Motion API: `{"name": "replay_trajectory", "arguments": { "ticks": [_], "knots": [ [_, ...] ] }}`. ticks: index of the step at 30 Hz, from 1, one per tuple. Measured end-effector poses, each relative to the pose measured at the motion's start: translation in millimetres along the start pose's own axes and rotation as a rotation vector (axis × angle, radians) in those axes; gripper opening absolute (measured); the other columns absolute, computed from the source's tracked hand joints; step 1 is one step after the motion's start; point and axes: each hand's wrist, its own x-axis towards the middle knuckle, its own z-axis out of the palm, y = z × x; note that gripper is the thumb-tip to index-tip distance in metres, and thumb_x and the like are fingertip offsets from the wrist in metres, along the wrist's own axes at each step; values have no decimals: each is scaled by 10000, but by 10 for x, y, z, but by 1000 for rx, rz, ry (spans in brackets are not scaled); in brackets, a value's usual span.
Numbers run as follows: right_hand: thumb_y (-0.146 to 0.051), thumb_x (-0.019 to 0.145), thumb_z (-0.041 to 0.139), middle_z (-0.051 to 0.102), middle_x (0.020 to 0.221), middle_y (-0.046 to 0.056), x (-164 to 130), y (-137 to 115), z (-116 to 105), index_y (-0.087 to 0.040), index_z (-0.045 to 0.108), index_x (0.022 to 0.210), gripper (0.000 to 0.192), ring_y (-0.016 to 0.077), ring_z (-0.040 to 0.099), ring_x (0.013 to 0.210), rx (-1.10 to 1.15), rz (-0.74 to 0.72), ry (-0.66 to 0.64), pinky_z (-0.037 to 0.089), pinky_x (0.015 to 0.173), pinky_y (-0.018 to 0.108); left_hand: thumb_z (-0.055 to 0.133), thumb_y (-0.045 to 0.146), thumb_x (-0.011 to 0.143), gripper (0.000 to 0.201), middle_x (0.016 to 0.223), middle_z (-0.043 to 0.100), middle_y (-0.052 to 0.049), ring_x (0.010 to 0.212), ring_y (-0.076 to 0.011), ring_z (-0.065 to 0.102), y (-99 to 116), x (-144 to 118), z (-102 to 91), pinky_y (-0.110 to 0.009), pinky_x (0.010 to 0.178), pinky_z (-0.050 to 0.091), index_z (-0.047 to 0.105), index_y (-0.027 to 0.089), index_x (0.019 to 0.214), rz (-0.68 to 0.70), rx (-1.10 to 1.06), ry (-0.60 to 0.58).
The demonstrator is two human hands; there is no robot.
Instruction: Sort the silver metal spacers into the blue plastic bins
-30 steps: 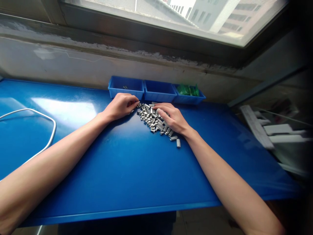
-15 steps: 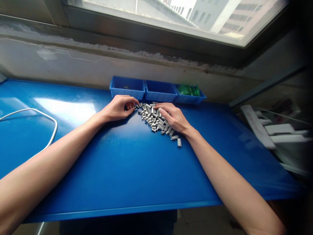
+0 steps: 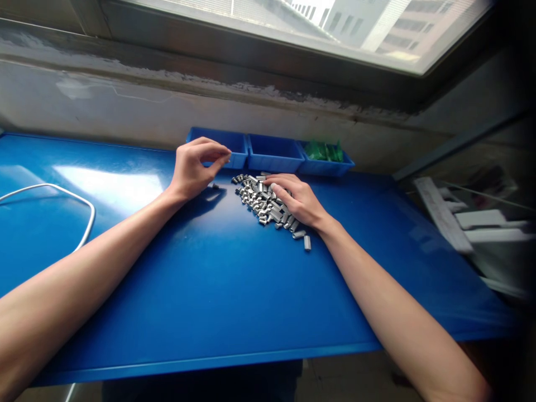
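Blue table (image 3: pixel 234 290) fills most of the view, window sill and wall behind it. White cable (image 3: pixel 62 192) loops on the table's far left edge. Grey strips (image 3: pixel 460 223) lie off the table to the right, blurred.

Row of three blue bins (image 3: pixel 274 159) stands against the wall: left bin (image 3: pixel 237 142) partly behind the raised hand, middle bin (image 3: pixel 274 151) beside it, right bin (image 3: pixel 324 162) holds green parts (image 3: pixel 322 151).

Pile of small grey metal sleeves (image 3: pixel 262 201) lies on the table just in front of the bins; a few strays (image 3: pixel 307 242) trail off at its near right end.

Left hand (image 3: pixel 195 170) is lifted off the table, in front of the left bin, thumb and fingertips (image 3: pixel 224 153) pinched together; cannot tell if a sleeve sits between them, too small. One single sleeve (image 3: pixel 215 186) lies on the table just under that hand.

Right hand (image 3: pixel 299 201) rests flat on the pile's right side, fingers loosely together and spread over the sleeves, touching them, clamped on none visible.
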Motion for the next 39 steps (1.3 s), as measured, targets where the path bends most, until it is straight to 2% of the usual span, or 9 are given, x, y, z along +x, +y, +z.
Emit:
{"name": "replay_trajectory", "arguments": {
  "ticks": [3,7,13,18,22,25,29,34,39],
  "knots": [
    [-634,1050,494,772,1336,81,-2,6,2,-275,804,1190,495,315,652,1332,1,1,2,466,1180,509,747,373,943,242,1111,773,-80,918,-197,791,-17,39,13,-335,876,670,811,201,1101,-67,19,50],
    [-635,1048,497,772,1339,68,-4,1,2,-293,801,1195,481,317,653,1333,2,10,-3,467,1186,518,646,375,993,349,1256,727,-118,983,-197,760,-6,51,-36,-358,912,648,756,157,1242,-34,162,-49],
    [-653,1042,494,773,1335,74,0,-3,2,-290,803,1186,497,322,652,1336,-3,13,-2,461,1195,519,636,348,965,226,1090,700,-109,996,-264,693,46,0,-119,-417,865,580,803,207,1023,258,452,-331],
    [-657,1040,494,771,1337,75,-2,-2,1,-288,802,1186,503,324,649,1340,1,17,-3,460,1193,516,614,424,973,313,1005,702,-115,756,-236,676,52,-49,-113,-349,664,484,801,177,1013,200,691,-524],
    [-639,1045,493,770,1336,81,-4,2,1,-277,804,1187,498,320,650,1335,4,10,-4,463,1186,515,574,397,1011,305,910,697,-94,749,-236,674,24,-41,-116,-324,638,438,779,171,1001,161,721,-605],
    [-622,1048,500,771,1333,74,-4,9,2,-287,804,1185,473,315,651,1332,5,3,-4,464,1184,515,583,363,1014,282,883,702,-89,743,-222,662,-9,-31,-117,-316,647,438,764,168,925,179,683,-610],
    [-615,1049,501,772,1331,70,-2,19,5,-292,803,1185,463,313,652,1329,4,2,-4,466,1184,516,640,394,989,303,818,705,-75,689,-190,628,-58,-29,-111,-305,640,436,745,167,819,171,558,-538],
    [-620,1049,498,770,1338,76,0,27,6,-285,802,1189,474,315,650,1336,0,4,-2,464,1187,517,734,423,915,259,806,732,-50,698,-170,648,-83,-20,-93,-291,664,473,767,177,845,104,379,-417],
    [-644,1044,492,771,1333,72,-5,8,-1,-295,805,1183,489,316,651,1335,0,8,-7,466,1185,514,762,382,865,208,855,772,-46,743,-177,707,-95,-29,-61,-297,708,546,792,178,893,44,241,-376]
  ]
}}
